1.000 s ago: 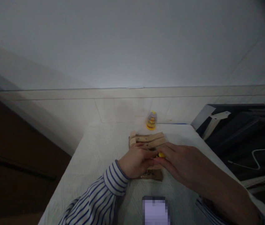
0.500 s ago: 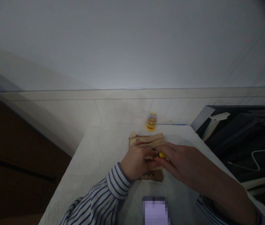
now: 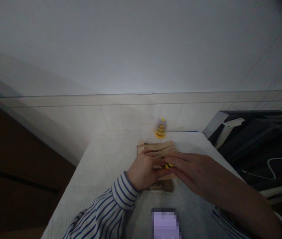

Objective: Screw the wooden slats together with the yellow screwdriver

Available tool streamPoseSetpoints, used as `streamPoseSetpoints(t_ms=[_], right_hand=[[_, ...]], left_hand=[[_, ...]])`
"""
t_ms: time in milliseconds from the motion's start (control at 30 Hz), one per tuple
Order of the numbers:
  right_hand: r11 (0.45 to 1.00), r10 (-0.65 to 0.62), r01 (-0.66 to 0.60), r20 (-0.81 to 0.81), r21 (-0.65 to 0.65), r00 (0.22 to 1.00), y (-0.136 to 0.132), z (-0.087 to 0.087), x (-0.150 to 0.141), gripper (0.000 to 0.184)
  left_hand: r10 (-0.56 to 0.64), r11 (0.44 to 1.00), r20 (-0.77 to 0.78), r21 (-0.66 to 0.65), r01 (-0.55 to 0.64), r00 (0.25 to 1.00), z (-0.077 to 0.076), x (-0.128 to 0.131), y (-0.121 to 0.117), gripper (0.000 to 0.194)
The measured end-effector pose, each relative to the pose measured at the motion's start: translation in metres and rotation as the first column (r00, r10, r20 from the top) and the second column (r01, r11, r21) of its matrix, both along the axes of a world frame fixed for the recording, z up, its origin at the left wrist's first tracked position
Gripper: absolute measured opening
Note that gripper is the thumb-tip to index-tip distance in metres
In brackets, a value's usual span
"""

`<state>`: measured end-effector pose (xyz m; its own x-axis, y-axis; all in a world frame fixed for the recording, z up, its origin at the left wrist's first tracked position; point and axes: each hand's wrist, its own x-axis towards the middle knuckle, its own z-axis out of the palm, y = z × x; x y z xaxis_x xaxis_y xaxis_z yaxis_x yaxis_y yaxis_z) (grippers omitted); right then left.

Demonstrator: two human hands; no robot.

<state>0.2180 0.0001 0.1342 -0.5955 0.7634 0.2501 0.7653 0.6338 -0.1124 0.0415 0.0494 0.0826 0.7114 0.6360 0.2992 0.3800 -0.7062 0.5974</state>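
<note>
Both my hands meet over a tan, wood-like piece (image 3: 167,145) with strips and small dark holes, lying on the white-covered table. My right hand (image 3: 195,167) is closed in a pinch on a small yellow-and-black screwdriver (image 3: 168,165), only partly visible between the fingers. From the left, my left hand (image 3: 144,170) rests on the tan piece, its thumb and forefinger bent together beside the screwdriver; what they grip is hidden. Under the hands, a darker brown part with black print (image 3: 164,186) shows at the near side.
A clear-domed container with a yellow base (image 3: 160,128) stands at the table's back, by the wall. A phone (image 3: 165,225) with a blurred screen lies at the near edge. Dark panels and a white bracket (image 3: 230,131) lean at right; a brown wooden surface (image 3: 18,166) is at left.
My right hand has turned slightly around the screwdriver, so its yellow end shows less and its black part more. My left hand stays almost in place.
</note>
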Motion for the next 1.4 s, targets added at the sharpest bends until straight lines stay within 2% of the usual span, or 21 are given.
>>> streamPoseSetpoints(t_ms=[267, 433, 633, 767, 900, 1033, 1200, 1400], right_hand=[[0.993, -0.064, 0.076, 0.129, -0.088, 0.990, 0.0002, -0.0016, -0.0024, 0.017], [0.991, -0.098, 0.109, 0.149, -0.072, 0.984, 0.0004, -0.0024, -0.0031, 0.012], [0.991, -0.123, 0.131, 0.171, -0.033, 0.978, -0.0019, -0.0020, -0.0055, 0.011], [0.989, -0.133, 0.143, 0.172, -0.046, 0.976, -0.0015, -0.0009, -0.0075, 0.010], [0.987, -0.147, 0.156, 0.183, -0.037, 0.972, -0.0001, -0.0010, -0.0073, 0.010], [0.986, -0.164, 0.168, 0.168, -0.014, 0.972, 0.0000, -0.0021, -0.0069, 0.010], [0.992, -0.120, 0.122, 0.178, -0.002, 0.977, -0.0001, -0.0013, -0.0095, 0.009], [0.995, -0.074, 0.074, 0.010, -0.066, 0.997, -0.0009, 0.0005, -0.0060, 0.018]], left_hand=[[-0.022, 0.999, -0.023, -0.047, 0.021, 0.999, -0.0020, -0.0014, 0.0017, 0.020], [-0.088, 0.996, -0.047, -0.028, 0.087, 0.995, 0.0017, -0.0024, 0.0025, 0.018], [-0.111, 0.994, -0.104, -0.016, 0.110, 0.988, 0.0035, -0.0034, 0.0028, 0.019], [-0.139, 0.990, -0.082, -0.014, 0.139, 0.987, 0.0042, -0.0038, 0.0026, 0.020], [-0.094, 0.996, -0.070, -0.004, 0.094, 0.993, 0.0034, -0.0030, 0.0015, 0.017], [-0.026, 0.999, 0.011, 0.028, 0.025, 1.000, 0.0017, -0.0002, -0.0010, 0.018], [0.059, 0.997, 0.006, 0.043, -0.059, 0.998, -0.0011, 0.0022, -0.0027, 0.022], [0.062, 0.996, 0.080, 0.064, -0.067, 0.995, -0.0051, 0.0032, -0.0012, 0.026]])
